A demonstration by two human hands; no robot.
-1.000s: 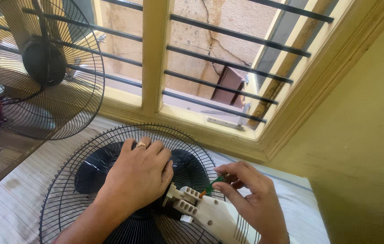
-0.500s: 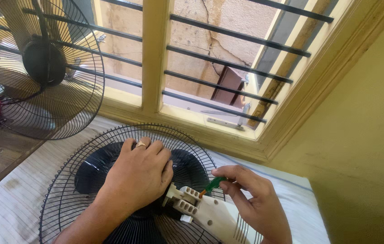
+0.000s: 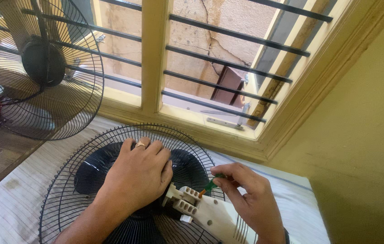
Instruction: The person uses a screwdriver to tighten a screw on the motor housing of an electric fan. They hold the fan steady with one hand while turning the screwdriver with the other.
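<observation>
Head view: left hand (image 3: 140, 174) spread palm-down over the middle of the black fan guard (image 3: 65, 199), fingers loosely curled and pressing, clasping nothing; guard lying flat on the striped cloth (image 3: 7, 212), dark blades beneath, near the window sill; right hand (image 3: 246, 194) at the near right, fingers pinched shut around a small green-handled screwdriver (image 3: 211, 184), tip slanting down-left into the white motor housing (image 3: 201, 212) just right of the left hand. Best done, by judgement, with the tip kept square in the screw head, steady downward pressure, the left palm stopping the guard from rocking; wrist bent inward, forearm rising from the near edge. Second fan (image 3: 43, 68) upright at far left.
</observation>
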